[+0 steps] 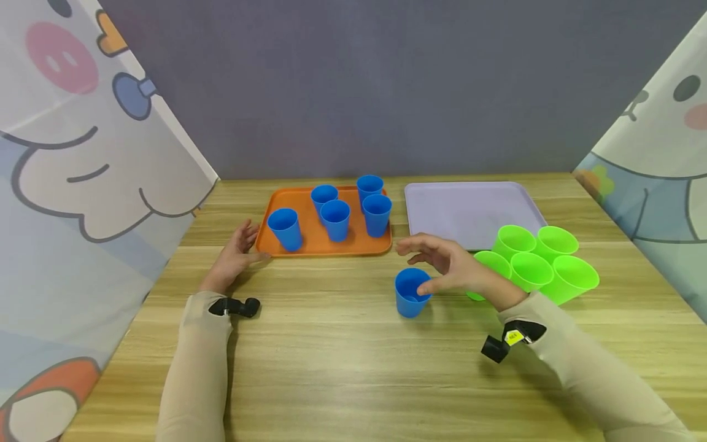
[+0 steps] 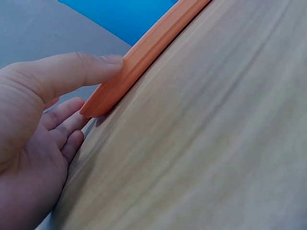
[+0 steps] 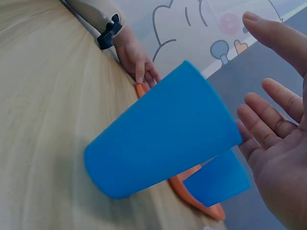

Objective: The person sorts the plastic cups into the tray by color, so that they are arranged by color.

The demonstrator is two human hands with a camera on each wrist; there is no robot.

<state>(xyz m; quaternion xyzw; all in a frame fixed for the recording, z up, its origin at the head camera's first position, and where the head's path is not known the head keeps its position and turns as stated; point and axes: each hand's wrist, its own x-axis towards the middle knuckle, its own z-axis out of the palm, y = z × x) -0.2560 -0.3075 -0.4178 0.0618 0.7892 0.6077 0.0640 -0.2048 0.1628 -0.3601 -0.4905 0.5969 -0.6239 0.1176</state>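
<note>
Orange plastic tray (image 1: pixel 326 245) lies on the wooden worktop (image 1: pixel 342 368) at about eleven o'clock from the centre, carrying five upright blue cups (image 1: pixel 336 219). Left hand (image 1: pixel 234 258) rests flat beside the tray's near left corner, its grip released, the thumb (image 2: pixel 81 69) pressing the rim. At centre a sixth blue cup (image 1: pixel 411 292) stands upright on the worktop, well apart from the tray. Right hand (image 1: pixel 453 265) hovers over it with its grip released, fingers spread, thumb at the cup's rim. Five green cups (image 1: pixel 530 265) cluster at three o'clock, just before a lilac tray (image 1: pixel 469 212).
</note>
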